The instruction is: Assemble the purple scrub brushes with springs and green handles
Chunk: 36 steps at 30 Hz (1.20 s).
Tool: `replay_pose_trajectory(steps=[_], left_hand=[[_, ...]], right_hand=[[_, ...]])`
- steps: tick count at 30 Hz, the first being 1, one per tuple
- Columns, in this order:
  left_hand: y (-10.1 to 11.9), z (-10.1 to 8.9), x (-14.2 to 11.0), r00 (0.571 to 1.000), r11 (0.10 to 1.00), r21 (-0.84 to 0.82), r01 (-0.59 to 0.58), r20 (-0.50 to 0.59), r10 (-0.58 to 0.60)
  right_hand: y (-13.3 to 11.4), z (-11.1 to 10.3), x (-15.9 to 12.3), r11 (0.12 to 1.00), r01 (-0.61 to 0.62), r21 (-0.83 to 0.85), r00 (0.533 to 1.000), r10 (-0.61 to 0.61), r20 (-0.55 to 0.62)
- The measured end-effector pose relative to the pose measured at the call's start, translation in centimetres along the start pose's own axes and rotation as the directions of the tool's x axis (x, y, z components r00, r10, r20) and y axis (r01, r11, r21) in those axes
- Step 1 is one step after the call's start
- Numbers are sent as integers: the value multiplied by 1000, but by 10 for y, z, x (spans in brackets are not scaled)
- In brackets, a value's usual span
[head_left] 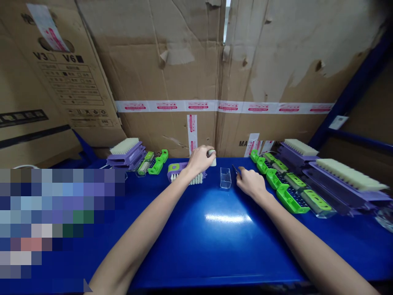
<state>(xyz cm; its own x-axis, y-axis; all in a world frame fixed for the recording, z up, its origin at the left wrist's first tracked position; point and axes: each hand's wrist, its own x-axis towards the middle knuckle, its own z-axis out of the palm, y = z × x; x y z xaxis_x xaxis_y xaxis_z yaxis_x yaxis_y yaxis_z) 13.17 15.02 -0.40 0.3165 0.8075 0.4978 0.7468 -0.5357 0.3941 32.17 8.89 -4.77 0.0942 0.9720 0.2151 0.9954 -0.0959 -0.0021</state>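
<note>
My left hand (201, 159) is closed around a small pale piece (213, 159), most of it hidden by the fingers. Just under that wrist lies a purple brush (186, 174) with white bristles and a green patch. My right hand (250, 182) pinches a thin dark piece (235, 168); its kind cannot be made out. Between the two hands a small clear plastic box (225, 178) stands on the blue table (215, 250), touched by neither.
Green frames (288, 198), pale blocks with green tops (316, 198) and purple brushes (350, 176) line the right side. Similar green frames (158, 164) and purple brushes (125, 153) sit at left. Taped cardboard (168, 82) walls the back.
</note>
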Motion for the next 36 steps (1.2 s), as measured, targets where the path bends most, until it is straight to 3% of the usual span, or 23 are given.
replay_pose_trajectory(steps=[5,11,17,23,26,30,32,36], left_hand=[[36,18,-7,976,994,105,-24,218,0],[66,38,-24,959,887,438,-143,284,14],[70,37,-49,933,871,444,-210,358,42],[66,31,-64,933,886,431,-170,361,3],[67,18,-81,913,891,404,-208,407,29],[65,-16,-124,883,900,358,-250,465,61],[57,-37,-148,873,891,400,-215,488,-9],[19,-76,-177,853,816,578,-18,434,-289]], right_hand=[[0,3,0,1000,-2,8,1000,2,20],[2,6,-1,1000,-7,-13,999,8,32],[3,7,1,1000,-3,-3,999,3,33],[3,8,0,1000,0,-4,1000,1,23],[3,9,0,1000,5,-9,1000,-5,23],[3,9,0,1000,16,-14,999,-16,30],[3,9,1,1000,16,-20,999,-15,35],[2,8,1,1000,13,-27,999,-12,42]])
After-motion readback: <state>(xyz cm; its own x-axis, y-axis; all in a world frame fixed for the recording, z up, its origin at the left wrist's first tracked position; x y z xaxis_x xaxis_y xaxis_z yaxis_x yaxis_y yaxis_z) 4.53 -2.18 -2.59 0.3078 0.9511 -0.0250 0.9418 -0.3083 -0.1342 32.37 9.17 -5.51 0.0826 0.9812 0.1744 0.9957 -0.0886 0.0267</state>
